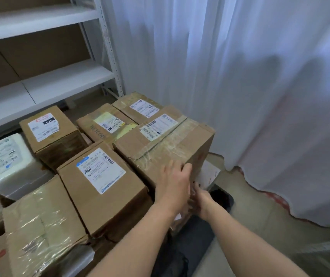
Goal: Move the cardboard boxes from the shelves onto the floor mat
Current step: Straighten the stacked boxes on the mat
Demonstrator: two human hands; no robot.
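Curtain [240, 76], white and sheer, fills the right half of the frame, its hem pooling on the pale floor [250, 212] at lower right. Shelving [46, 76], white metal, takes the upper left; brown cardboard shows behind the boards.

Boxes packed close together across the centre and lower left, most with white labels on top. Taped box [166, 140], centre, is the largest near the hands, wrapped in clear tape, label at its far end. Labelled box [102, 184] sits just left of it, touching. Two more boxes behind, toward the curtain; another at centre left near the lowest shelf. White box [6, 162] at the left edge. Tape-wrapped box [40, 226] at lower left. Whether they rest on a mat cannot be told; the surface beneath is hidden.

Left hand [175, 181] lies on the taped box's near top corner, fingers spread fairly straight, thumb over the edge. Right hand [201, 198] is lower, against the same box's near side; fingers blurred and partly hidden, so grip cannot be told.
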